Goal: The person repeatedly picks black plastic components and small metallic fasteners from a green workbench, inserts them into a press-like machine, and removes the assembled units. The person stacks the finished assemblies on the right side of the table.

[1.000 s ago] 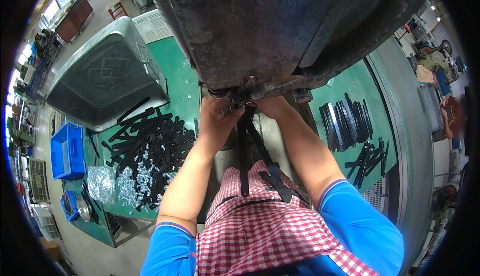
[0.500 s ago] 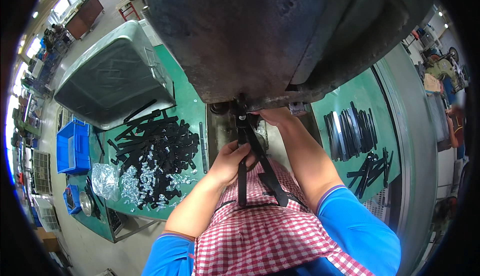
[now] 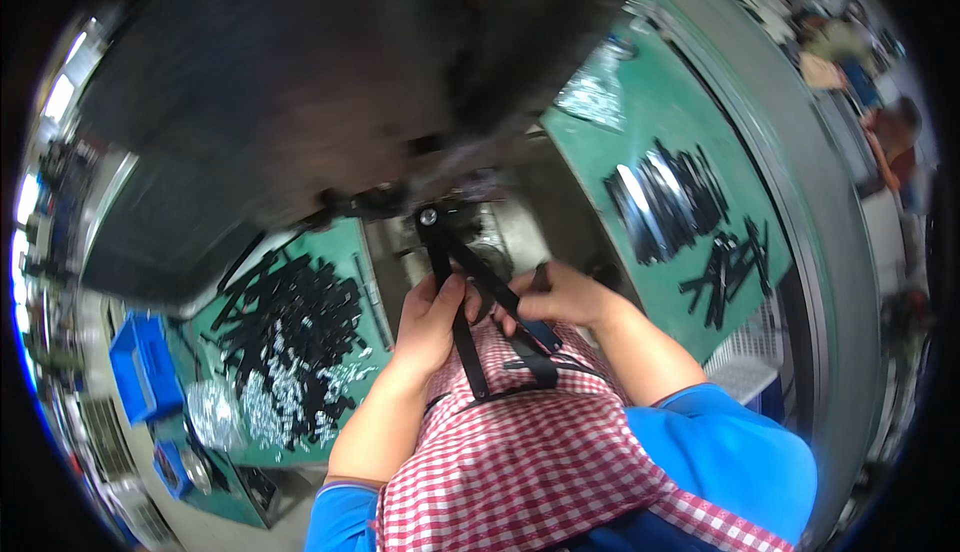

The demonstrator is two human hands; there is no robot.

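In front of my apron are two flat black metal bars (image 3: 467, 352), joined at their far end by a silver rivet (image 3: 429, 217) and spread in a narrow V. My left hand (image 3: 428, 320) is closed around the left bar, thumb on top. My right hand (image 3: 565, 297) grips the right bar partway down, its fingers partly hidden behind it. Another dark strip lies near the right bar's lower end; whether it is joined on I cannot tell. Just beyond the rivet looms a large dark machine head (image 3: 300, 82), blurred.
On the green table's left lies a pile of black bars (image 3: 290, 302) with silver fasteners (image 3: 285, 382) beside a clear bag (image 3: 215, 414) and a blue bin (image 3: 147, 367). To the right are a row of bars (image 3: 665, 202) and a loose heap (image 3: 727, 270). Another person (image 3: 895, 142) is far right.
My right hand has come back from under the machine onto the right bar. The joined bars have moved away from the machine toward me. The head view has shifted.
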